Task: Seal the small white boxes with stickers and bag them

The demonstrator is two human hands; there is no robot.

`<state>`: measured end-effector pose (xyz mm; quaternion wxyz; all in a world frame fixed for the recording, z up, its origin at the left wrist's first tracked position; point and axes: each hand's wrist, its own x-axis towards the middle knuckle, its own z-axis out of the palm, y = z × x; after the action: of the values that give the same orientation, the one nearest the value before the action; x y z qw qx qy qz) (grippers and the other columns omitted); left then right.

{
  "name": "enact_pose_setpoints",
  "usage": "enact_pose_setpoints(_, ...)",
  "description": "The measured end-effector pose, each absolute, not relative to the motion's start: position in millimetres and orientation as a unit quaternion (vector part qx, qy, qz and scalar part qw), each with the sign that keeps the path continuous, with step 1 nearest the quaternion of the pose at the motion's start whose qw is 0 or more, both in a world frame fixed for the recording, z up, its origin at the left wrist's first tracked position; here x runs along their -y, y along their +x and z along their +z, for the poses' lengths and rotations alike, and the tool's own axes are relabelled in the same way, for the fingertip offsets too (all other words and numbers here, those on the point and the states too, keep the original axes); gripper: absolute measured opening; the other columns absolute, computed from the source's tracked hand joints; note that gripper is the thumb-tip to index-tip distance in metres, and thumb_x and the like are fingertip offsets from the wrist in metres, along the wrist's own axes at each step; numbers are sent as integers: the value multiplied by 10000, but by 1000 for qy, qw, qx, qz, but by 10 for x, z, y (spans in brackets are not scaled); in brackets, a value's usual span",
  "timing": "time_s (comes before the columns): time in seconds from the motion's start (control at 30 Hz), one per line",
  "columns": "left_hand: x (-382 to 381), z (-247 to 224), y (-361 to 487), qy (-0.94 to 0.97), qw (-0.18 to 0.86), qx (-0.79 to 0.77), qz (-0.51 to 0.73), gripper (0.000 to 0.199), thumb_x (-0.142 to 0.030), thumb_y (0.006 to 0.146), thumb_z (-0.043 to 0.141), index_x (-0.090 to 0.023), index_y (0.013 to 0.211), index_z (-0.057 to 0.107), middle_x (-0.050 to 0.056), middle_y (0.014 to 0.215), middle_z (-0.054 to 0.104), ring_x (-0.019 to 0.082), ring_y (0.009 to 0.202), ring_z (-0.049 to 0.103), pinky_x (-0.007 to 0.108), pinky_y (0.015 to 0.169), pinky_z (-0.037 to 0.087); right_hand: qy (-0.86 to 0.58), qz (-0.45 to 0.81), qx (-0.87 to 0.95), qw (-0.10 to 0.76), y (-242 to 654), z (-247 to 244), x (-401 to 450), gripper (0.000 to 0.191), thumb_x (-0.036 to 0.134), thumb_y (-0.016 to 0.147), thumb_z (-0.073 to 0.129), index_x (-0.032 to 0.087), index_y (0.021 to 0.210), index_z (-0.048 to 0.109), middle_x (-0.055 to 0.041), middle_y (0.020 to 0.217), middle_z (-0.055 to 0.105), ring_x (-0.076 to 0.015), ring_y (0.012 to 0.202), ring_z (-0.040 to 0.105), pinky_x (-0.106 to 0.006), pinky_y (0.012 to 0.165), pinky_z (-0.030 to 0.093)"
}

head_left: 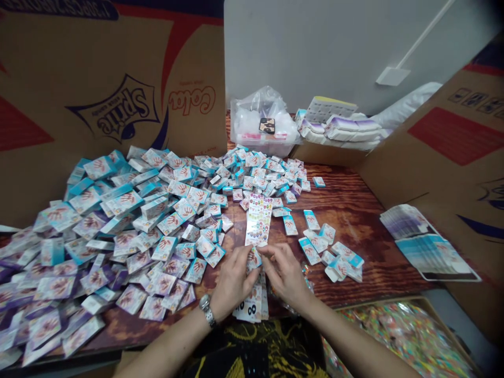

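Observation:
At the table's front edge, my left hand (237, 275) and my right hand (284, 273) meet around a small printed box (254, 258), fingers closed on it from both sides. A watch is on my left wrist. Just beyond the fingertips lies a strip of small round stickers (259, 218). Printed sheets (250, 308) lie below my hands at the edge. A large heap of small blue, white and purple boxes (126, 202) covers the left and back of the table. Several loose boxes (315, 241) lie right of my hands.
Large cardboard cartons (189, 58) stand at left and right. Behind are a clear plastic bag (263, 118) and an open carton of flat packs (346, 152). Fanned flat boxes (429, 252) lie at right. Below the right edge is a box of colourful wrapped pieces (409, 336).

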<state>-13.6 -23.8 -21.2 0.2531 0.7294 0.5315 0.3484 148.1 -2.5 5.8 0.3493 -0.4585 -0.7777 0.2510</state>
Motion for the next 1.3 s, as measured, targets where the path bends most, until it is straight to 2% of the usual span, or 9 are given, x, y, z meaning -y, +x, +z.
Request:
enact_pose_setpoints(0.2,246,-268,-133,745,224,-525,345,490,-163,840,492,-174,1309,349,134,1183,539,259,1123,517,420,927,467,-457,232,790,338,1514,91,13,155,194,903,493,217,1040,560,-78,922,610,-227,921,551,-393,786,514)
enact_pose_setpoints(0.3,251,-260,-154,746,233,-520,344,550,-136,837,482,-187,1353,299,133,1223,518,251,1163,491,414,960,446,-401,235,833,299,1574,138,-36,232,158,886,500,225,1107,532,-83,1006,612,-252,1073,501,-440,885,479)
enact_pose_setpoints(0.4,257,-209,-155,747,246,-510,347,566,-135,851,466,-204,1378,271,128,1239,506,235,1166,486,406,966,438,-360,252,859,262,1625,210,-105,262,123,883,484,225,1120,526,-83,1049,600,-242,1148,464,-420,910,473)
enact_pose_setpoints(0.57,259,-130,-135,760,255,-479,357,484,-112,837,458,-194,1305,368,118,1173,534,220,1104,517,377,924,464,-389,258,826,316,1573,191,-123,213,149,904,461,222,1093,527,-79,1000,588,-210,993,548,-379,830,503)
enact_pose_setpoints(0.7,263,-146,-161,772,226,-481,349,452,-101,836,457,-188,1275,389,128,1196,527,226,1119,513,382,925,471,-474,329,737,353,1518,75,-55,328,236,858,559,209,1178,495,-88,1040,592,-211,942,589,-364,794,519)
enact_pose_setpoints(0.83,256,-174,-189,793,175,-475,339,445,-98,855,432,-185,1289,389,138,1241,517,232,1177,490,399,974,451,-478,456,654,369,1490,86,-2,223,309,890,525,205,1077,588,-50,971,662,-188,889,629,-340,796,524)
enact_pose_setpoints(1.03,257,-171,-168,803,119,-482,330,446,-103,862,419,-173,1300,380,157,1271,514,251,1201,490,419,982,456,-487,514,578,405,1399,149,0,197,345,838,585,195,935,666,-42,914,700,-192,858,650,-353,797,534)
enact_pose_setpoints(1.17,275,-186,-141,796,109,-493,335,532,-118,865,426,-163,1376,286,164,1255,534,257,1184,511,414,965,469,-504,509,556,422,1370,78,-13,169,321,795,628,181,884,662,-41,831,692,-182,778,648,-330,733,542)
enact_pose_setpoints(1.3,293,-215,-128,789,95,-514,324,646,-142,874,435,-125,1443,129,195,1273,519,275,1177,516,411,941,479,-522,445,601,410,1369,62,-19,115,252,801,604,184,861,674,-42,851,684,-188,809,637,-334,754,520)
